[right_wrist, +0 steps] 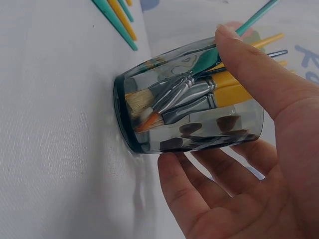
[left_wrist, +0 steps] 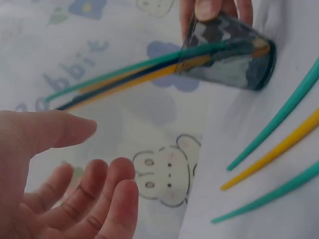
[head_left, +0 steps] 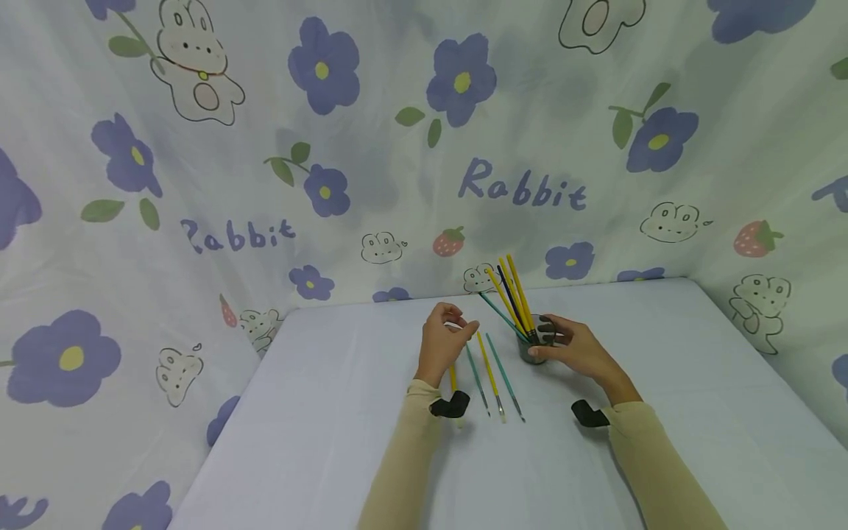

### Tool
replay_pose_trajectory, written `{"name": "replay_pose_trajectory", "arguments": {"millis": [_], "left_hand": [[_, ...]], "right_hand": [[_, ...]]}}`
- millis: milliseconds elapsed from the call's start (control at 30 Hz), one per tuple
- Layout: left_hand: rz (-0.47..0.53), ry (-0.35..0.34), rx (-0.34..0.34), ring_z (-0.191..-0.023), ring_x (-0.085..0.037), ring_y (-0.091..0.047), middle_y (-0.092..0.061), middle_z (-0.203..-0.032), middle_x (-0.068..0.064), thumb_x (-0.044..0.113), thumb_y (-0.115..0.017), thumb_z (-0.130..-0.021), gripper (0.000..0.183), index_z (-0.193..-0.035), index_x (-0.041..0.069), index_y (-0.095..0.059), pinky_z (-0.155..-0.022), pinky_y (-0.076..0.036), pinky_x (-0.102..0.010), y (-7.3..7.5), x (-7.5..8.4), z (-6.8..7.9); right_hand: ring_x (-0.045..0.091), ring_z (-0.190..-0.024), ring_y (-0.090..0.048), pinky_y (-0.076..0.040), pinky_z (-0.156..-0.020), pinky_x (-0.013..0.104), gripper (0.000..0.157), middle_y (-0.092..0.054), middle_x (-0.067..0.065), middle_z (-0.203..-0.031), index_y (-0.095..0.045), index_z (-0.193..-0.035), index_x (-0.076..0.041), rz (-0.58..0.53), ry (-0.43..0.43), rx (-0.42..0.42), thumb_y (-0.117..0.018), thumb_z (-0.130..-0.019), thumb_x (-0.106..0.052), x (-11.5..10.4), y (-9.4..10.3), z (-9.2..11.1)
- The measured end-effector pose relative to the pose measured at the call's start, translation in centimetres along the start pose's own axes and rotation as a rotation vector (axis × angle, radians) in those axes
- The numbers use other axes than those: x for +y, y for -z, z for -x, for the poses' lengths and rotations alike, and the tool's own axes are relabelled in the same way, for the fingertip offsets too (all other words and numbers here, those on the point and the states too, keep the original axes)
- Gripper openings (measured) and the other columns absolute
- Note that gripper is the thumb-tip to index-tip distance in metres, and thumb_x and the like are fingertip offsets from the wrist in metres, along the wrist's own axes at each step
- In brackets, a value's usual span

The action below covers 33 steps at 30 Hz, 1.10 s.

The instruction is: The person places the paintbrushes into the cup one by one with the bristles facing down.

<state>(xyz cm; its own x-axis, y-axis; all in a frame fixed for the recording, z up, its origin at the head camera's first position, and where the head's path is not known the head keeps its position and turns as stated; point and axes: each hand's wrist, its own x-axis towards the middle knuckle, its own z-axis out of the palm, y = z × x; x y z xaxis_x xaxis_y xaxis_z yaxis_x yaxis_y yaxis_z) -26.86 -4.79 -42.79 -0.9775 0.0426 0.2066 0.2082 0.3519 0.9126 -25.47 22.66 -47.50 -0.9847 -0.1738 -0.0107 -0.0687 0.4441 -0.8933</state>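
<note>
From the head, we see the right hand (head_left: pixel 573 347) holding a glass (head_left: pixel 532 353) of upright, leaning brushes (head_left: pixel 520 294) over the white table (head_left: pixel 318 412); loose brushes (head_left: pixel 489 372) lie near the left hand (head_left: pixel 442 342). At the left wrist, we see that hand's thumb wide of its bent, empty fingers. At the right wrist, thumb and fingers grip the glass, bristles at its bottom.

"What's that person wearing?"

"Long beige sleeves. The left sleeve (head_left: pixel 400 471) bunches at the left cuff (head_left: pixel 422 390); the right sleeve (head_left: pixel 662 464), same colour, is well right of that cuff."

"And the black bits?"

"A bent black piece (head_left: pixel 452 405) sits at the left cuff; its black twin (head_left: pixel 589 414) is right of it. The left hand (head_left: pixel 445 343), just past that cuff, is bare, like the right hand (head_left: pixel 579 349)."
</note>
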Motion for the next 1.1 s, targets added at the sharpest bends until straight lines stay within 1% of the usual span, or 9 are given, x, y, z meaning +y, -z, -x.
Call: {"name": "replay_pose_trajectory", "arguments": {"millis": [200,300,400,500,633,733,867,967,1100], "left_hand": [[-0.062,0.062,0.027,-0.077,-0.026,-0.074,-0.071,-0.095,-0.012,0.021,-0.078,-0.090,0.027,-0.110,0.007,-0.065,-0.064,-0.056,-0.027,1.8,-1.5,-0.2],[-0.106,0.090,0.041,-0.071,-0.024,-0.072,-0.072,-0.092,-0.012,0.020,-0.078,-0.090,0.027,-0.109,0.006,-0.067,-0.062,-0.056,-0.027,2.4,-2.1,-0.2],[-0.123,0.105,0.048,-0.065,-0.018,-0.069,-0.071,-0.092,-0.013,0.019,-0.077,-0.090,0.028,-0.110,0.003,-0.067,-0.061,-0.058,-0.028,2.7,-2.6,-0.3],[-0.141,0.137,0.041,-0.063,-0.013,-0.066,-0.070,-0.092,-0.014,0.018,-0.077,-0.090,0.030,-0.112,0.001,-0.067,-0.061,-0.057,-0.027,2.7,-3.0,-0.4],[-0.187,0.212,0.019,-0.064,-0.014,-0.066,-0.069,-0.094,-0.013,0.019,-0.077,-0.091,0.034,-0.117,-0.001,-0.066,-0.060,-0.053,-0.026,2.6,-3.3,-0.5],[-0.238,0.270,-0.008,-0.064,-0.013,-0.067,-0.071,-0.094,-0.012,0.022,-0.077,-0.092,0.036,-0.119,0.000,-0.066,-0.059,-0.051,-0.024,2.4,-3.7,-0.5],[-0.320,0.326,-0.047,-0.067,-0.014,-0.067,-0.074,-0.095,-0.012,0.024,-0.077,-0.091,0.038,-0.119,0.001,-0.065,-0.062,-0.051,-0.025,2.1,-4.2,-0.5],[-0.379,0.342,-0.059,-0.073,-0.016,-0.067,-0.074,-0.098,-0.013,0.025,-0.078,-0.090,0.038,-0.117,0.001,-0.066,-0.066,-0.052,-0.028,1.9,-4.3,-0.4],[-0.433,0.338,-0.076,-0.075,-0.019,-0.064,-0.071,-0.099,-0.014,0.023,-0.080,-0.088,0.038,-0.114,0.000,-0.065,-0.068,-0.051,-0.031,1.6,-4.2,0.0]], "right_hand": [[0.051,-0.144,-0.045,-0.043,-0.114,0.063,0.097,-0.044,0.026,-0.158,-0.033,-0.161,-0.007,0.001,-0.002,0.000,-0.083,-0.087,-0.042,0.0,-0.1,0.0],[0.051,-0.144,-0.046,-0.043,-0.114,0.062,0.096,-0.045,0.027,-0.158,-0.033,-0.161,-0.007,0.000,0.001,-0.002,-0.083,-0.087,-0.042,0.0,-0.2,-0.1],[0.052,-0.143,-0.046,-0.043,-0.114,0.062,0.097,-0.045,0.026,-0.158,-0.033,-0.161,-0.007,0.009,0.004,0.001,-0.083,-0.087,-0.043,0.1,-0.1,-0.1],[0.052,-0.143,-0.047,-0.043,-0.114,0.063,0.097,-0.045,0.026,-0.158,-0.033,-0.161,-0.007,0.019,0.004,0.004,-0.083,-0.087,-0.044,0.2,0.0,-0.1],[0.051,-0.142,-0.048,-0.044,-0.113,0.063,0.096,-0.046,0.026,-0.157,-0.033,-0.161,-0.006,0.019,0.015,0.006,-0.082,-0.087,-0.042,0.3,0.1,0.0],[0.051,-0.142,-0.048,-0.044,-0.113,0.063,0.095,-0.047,0.026,-0.157,-0.034,-0.161,-0.006,0.011,0.022,0.010,-0.082,-0.088,-0.041,0.3,0.1,0.0],[0.050,-0.142,-0.049,-0.044,-0.113,0.062,0.096,-0.047,0.025,-0.157,-0.033,-0.161,-0.006,0.011,0.014,0.007,-0.082,-0.087,-0.042,0.3,0.2,0.1],[0.049,-0.143,-0.049,-0.044,-0.113,0.062,0.097,-0.048,0.026,-0.156,-0.031,-0.162,-0.005,0.013,0.012,0.003,-0.082,-0.088,-0.043,0.3,0.2,0.1],[0.049,-0.143,-0.049,-0.044,-0.113,0.062,0.097,-0.048,0.026,-0.156,-0.031,-0.162,-0.005,0.010,0.017,-0.002,-0.082,-0.088,-0.042,0.2,0.2,0.0]]}}
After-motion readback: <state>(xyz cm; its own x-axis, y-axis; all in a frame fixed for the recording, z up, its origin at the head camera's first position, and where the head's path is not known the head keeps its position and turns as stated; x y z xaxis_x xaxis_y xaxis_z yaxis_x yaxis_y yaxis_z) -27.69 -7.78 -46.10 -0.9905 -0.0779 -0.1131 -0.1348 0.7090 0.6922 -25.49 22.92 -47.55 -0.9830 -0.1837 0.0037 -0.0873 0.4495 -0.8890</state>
